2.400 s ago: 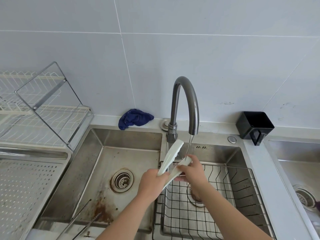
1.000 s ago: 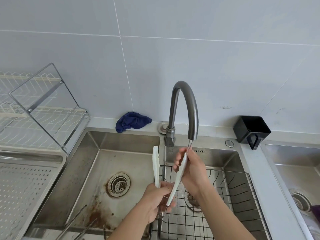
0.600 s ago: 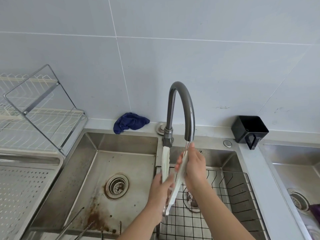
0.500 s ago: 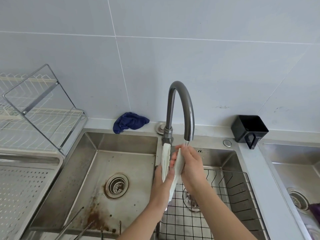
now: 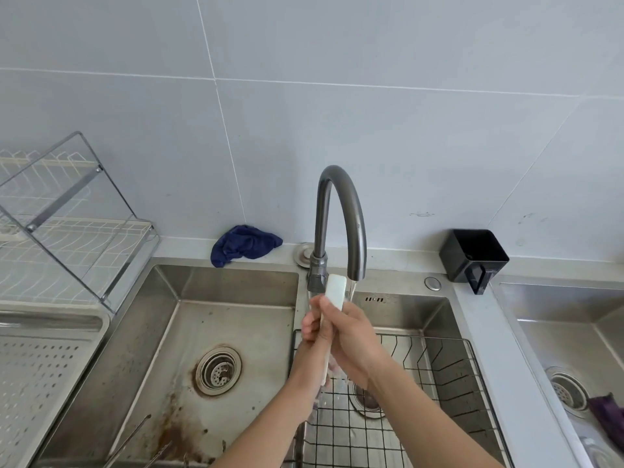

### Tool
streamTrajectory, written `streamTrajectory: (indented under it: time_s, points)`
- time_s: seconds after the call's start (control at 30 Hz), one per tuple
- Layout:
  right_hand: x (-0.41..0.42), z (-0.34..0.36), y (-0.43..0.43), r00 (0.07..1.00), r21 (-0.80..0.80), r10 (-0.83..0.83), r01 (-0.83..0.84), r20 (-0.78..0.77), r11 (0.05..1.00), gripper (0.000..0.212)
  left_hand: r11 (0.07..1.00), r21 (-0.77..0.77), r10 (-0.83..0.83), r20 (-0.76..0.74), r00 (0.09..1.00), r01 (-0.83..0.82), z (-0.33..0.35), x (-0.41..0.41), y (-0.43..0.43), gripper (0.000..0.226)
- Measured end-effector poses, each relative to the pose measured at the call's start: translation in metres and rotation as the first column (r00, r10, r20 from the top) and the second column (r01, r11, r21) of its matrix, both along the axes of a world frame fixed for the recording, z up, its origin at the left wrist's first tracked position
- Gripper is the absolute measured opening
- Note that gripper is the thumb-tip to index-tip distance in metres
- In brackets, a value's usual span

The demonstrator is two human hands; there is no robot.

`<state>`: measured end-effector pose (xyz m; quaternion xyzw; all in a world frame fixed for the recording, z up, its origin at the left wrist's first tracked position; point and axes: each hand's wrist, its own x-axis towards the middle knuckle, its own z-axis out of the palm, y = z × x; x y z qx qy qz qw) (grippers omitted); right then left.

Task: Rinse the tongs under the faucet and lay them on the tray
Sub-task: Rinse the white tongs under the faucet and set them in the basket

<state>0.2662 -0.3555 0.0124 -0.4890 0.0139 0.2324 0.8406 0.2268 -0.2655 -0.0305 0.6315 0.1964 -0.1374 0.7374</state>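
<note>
Tongs of white plastic (image 5: pixel 336 290), spread in a V a second ago, now stand upright, arms squeezed together, at the stream from the grey curved faucet (image 5: pixel 341 211). Left hand (image 5: pixel 312 336) and right hand (image 5: pixel 353 339) each have a grip curled round them. The rinse is still under way, and the perforated steel tray (image 5: pixel 37 383) waits.

Both my hands meet, forearms stretched forward.
My left hand (image 5: pixel 311 337) and right hand (image 5: pixel 353 346) touch, fingers curled round the tongs (image 5: pixel 335 290).

Head cam, fwd-down, close over sink (image 5: pixel 236 292) (wide-angle).
</note>
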Motion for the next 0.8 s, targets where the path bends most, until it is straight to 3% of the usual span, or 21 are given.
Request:
streamTrajectory:
  time_s: [0.1, 0.2, 0.27, 0.33, 0.43, 0.5, 0.6, 0.8]
  points:
    - [0.005, 0.001, -0.001, 0.996, -0.109, -0.089, 0.089, 0.010, 0.990, 0.037, 1.000, -0.004, -0.028, -0.009, 1.000, 0.028, 0.005, 0.003, -0.004, 0.086]
    - [0.008, 0.002, -0.003, 0.991, -0.092, -0.130, 0.133, 0.038, 0.987, 0.018, 0.999, 0.024, -0.044, -0.050, 0.998, 0.045, 0.008, 0.003, -0.008, 0.076]
    - [0.007, 0.001, -0.008, 0.991, -0.132, -0.113, 0.122, 0.070, 0.984, 0.032, 0.998, 0.053, -0.036, -0.053, 0.998, 0.039, 0.009, 0.003, -0.010, 0.073]
    - [0.007, 0.000, -0.018, 0.990, -0.272, -0.048, 0.082, 0.129, 0.959, 0.030, 0.999, 0.040, 0.002, -0.038, 0.999, -0.001, 0.008, 0.002, -0.010, 0.073]
    - [0.003, -0.005, -0.033, 0.978, -0.488, 0.022, 0.083, 0.205, 0.869, 0.015, 0.997, 0.013, 0.074, -0.029, 0.997, -0.073, 0.008, 0.004, -0.006, 0.074]
    - [-0.004, -0.011, -0.041, 0.968, -0.546, -0.066, 0.192, 0.242, 0.816, 0.010, 0.996, -0.016, 0.091, -0.013, 0.996, -0.091, 0.010, 0.008, -0.003, 0.077]
    - [-0.013, -0.019, -0.047, 0.902, -0.614, -0.277, 0.429, 0.332, 0.663, 0.003, 0.995, -0.044, 0.087, 0.001, 0.996, -0.087, 0.015, 0.013, 0.000, 0.076]
    - [-0.013, -0.013, -0.041, 0.982, -0.483, -0.146, 0.186, 0.120, 0.856, 0.034, 0.999, -0.032, -0.021, -0.079, 0.997, 0.019, 0.016, 0.007, -0.009, 0.090]
